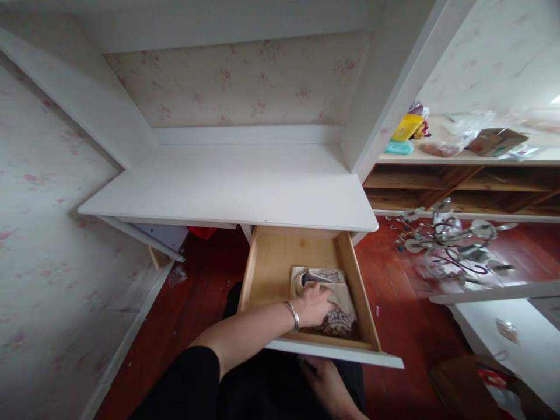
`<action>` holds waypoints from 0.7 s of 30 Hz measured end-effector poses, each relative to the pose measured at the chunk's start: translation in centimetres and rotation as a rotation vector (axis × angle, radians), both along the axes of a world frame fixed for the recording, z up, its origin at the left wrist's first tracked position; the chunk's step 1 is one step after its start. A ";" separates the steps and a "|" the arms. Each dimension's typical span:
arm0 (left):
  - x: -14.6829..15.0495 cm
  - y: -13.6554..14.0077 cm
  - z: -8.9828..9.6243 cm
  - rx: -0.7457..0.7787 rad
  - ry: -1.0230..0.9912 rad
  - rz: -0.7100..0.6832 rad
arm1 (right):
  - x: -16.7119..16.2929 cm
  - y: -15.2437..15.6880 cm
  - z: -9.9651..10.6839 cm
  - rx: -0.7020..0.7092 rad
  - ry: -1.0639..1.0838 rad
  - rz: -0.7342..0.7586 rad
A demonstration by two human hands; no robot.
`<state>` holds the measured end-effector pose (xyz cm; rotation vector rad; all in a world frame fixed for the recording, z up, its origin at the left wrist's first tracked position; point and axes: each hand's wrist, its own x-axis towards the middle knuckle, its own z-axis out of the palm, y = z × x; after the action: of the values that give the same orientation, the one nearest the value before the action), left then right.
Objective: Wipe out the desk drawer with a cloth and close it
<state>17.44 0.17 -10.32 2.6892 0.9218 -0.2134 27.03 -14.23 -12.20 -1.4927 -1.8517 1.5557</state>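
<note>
Cloth (346, 296) lies in the drawer (273, 256) (toward the right), the desktop (245, 184) behind the drawer, a chandelier (475, 252) to its right

One head-worn cam, looking forward and steeply down from above; near range, open drawer (272, 265) at 5 o'clock, white surface (231, 184) toward 11

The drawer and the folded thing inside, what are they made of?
The drawer looks like smooth wood inside, from its yellowish colour; its white front may be painted. The folded thing is probably matte cloth, with soft folds and dark patterning.
</note>
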 end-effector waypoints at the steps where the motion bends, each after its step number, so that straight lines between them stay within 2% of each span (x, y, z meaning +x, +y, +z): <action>1: 1.2 -0.1 -0.1 0.005 -0.002 -0.006 | 0.0 0.0 0.1 -0.004 0.009 -0.002; 4: 3.2 0.0 -0.3 0.010 0.025 -0.004 | 0.1 -0.2 0.2 -0.014 0.005 -0.008; 8: 2.7 1.9 -0.3 0.020 0.003 0.005 | 0.0 -0.2 0.1 -0.024 -0.043 -0.014; 13: 1.6 5.7 -0.1 0.092 0.016 0.219 | -0.1 0.0 0.3 -0.019 -0.062 -0.009; 15: 1.1 6.6 -0.4 0.125 -0.005 0.263 | -0.2 0.2 0.4 -0.019 -0.050 -0.007; 21: -1.2 6.9 -2.9 0.047 -0.037 0.176 | -0.1 0.4 0.5 -0.046 -0.056 0.009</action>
<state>16.24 7.11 -13.26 2.6254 1.1581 -0.1057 26.93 -13.84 -11.69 -1.5656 -1.8677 1.5861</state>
